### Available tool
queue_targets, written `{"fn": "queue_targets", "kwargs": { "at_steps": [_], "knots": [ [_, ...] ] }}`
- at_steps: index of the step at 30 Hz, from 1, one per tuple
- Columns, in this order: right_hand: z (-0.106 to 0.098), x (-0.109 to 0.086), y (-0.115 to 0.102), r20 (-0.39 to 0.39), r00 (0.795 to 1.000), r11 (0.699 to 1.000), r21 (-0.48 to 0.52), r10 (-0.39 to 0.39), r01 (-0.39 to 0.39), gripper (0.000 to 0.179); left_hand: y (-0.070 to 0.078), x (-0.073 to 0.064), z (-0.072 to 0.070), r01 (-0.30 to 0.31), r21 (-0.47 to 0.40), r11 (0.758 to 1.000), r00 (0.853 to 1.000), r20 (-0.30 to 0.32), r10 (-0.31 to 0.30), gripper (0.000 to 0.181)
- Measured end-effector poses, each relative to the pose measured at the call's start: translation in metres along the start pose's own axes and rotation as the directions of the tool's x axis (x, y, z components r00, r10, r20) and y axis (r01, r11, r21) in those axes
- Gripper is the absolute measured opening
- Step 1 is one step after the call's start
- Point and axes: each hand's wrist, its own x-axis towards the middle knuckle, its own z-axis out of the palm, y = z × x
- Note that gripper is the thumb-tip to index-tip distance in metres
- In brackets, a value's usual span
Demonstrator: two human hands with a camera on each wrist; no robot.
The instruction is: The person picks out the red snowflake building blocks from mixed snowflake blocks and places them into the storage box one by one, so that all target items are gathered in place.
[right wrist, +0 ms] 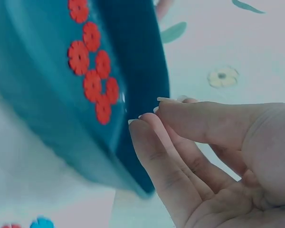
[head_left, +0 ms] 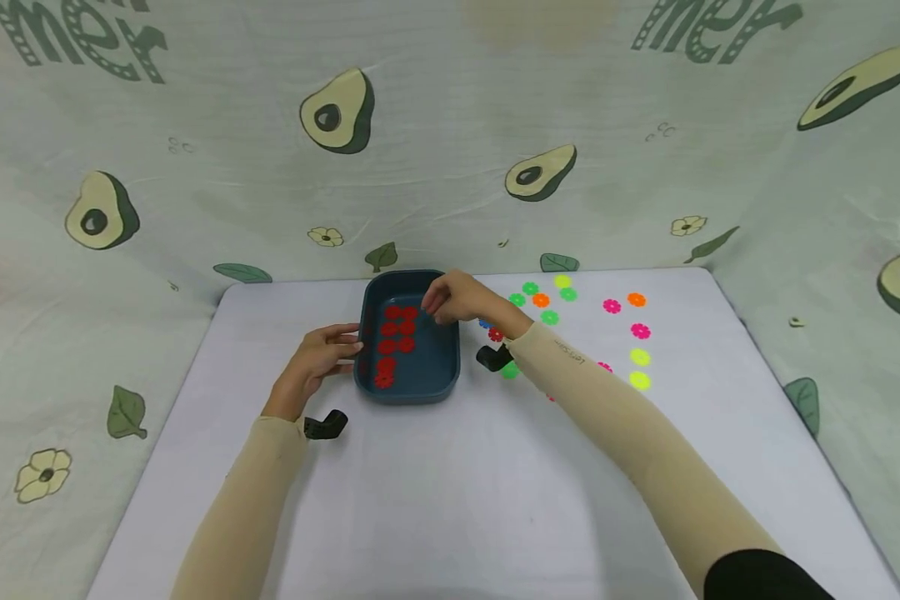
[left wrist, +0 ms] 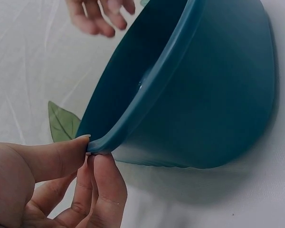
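Note:
My left hand pinches the rim of a dark blue plastic tub, thumb on top and fingers beneath, as the left wrist view shows at the tub's edge. Several red flower-shaped pieces lie on the tub's floor, toward its left side; they also show in the right wrist view as red pieces. Over the tub's far right part hovers my right hand, its fingers loosely bent and apart from the thumb. Nothing shows between those fingertips.
Right of the tub, more flower-shaped pieces lie scattered on the white table: green ones, orange ones, pink ones and yellow ones. My right forearm covers some. An avocado-print cloth hangs behind.

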Motion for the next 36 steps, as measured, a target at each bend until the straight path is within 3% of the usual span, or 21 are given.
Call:
{"fn": "queue_targets", "kwargs": {
  "at_steps": [6, 12, 20, 36],
  "knots": [
    [-0.019, -0.023, 0.011, -0.05, 0.997, 0.996, 0.077, 0.051, -0.047, 0.028, 0.001, -0.001, 0.001, 0.006, 0.003, 1.0, 1.0, -0.006, -0.006, 0.058],
    [-0.03, -0.041, 0.024, -0.087, 0.988, 0.99, 0.083, 0.125, -0.118, 0.029, 0.002, -0.002, 0.001, 0.019, 0.003, 1.0, 1.0, -0.013, -0.019, 0.058],
    [-0.031, -0.062, 0.051, -0.104, 0.975, 0.972, 0.151, 0.198, -0.181, 0.029, 0.003, -0.002, 0.002, 0.023, -0.002, 1.0, 1.0, -0.016, -0.023, 0.059],
    [-0.025, -0.086, 0.092, -0.211, 0.948, 0.964, 0.169, 0.239, -0.206, 0.033, 0.002, -0.002, 0.002, 0.013, -0.007, 1.0, 1.0, -0.01, -0.013, 0.059]
  ]
}}
